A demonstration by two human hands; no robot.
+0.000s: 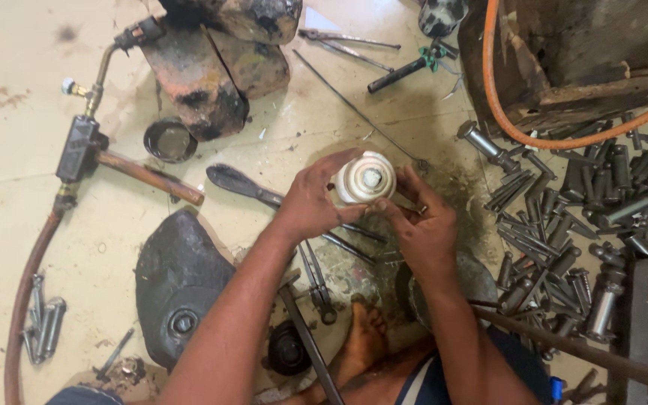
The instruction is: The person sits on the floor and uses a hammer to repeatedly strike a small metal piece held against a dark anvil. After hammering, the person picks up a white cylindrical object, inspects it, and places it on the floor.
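My bare foot (364, 339) on the floor (9, 187), tools around it. Above it, my left hand (310, 201) and right hand (423, 225), both closed around 1 round white part (366, 178), held off the floor. Risk: greasy fingers slip, part drops onto foot. Beyond: bolt pile (579, 217).

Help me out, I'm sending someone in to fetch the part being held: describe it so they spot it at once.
Start from the pile of dark steel bolts on the right of the pale floor, then look left to the person's two hands, the left hand and the right hand. Between them is a round whitish metal part with stepped rings and a centre stud. It is the only pale, shiny piece among the blackened tools.
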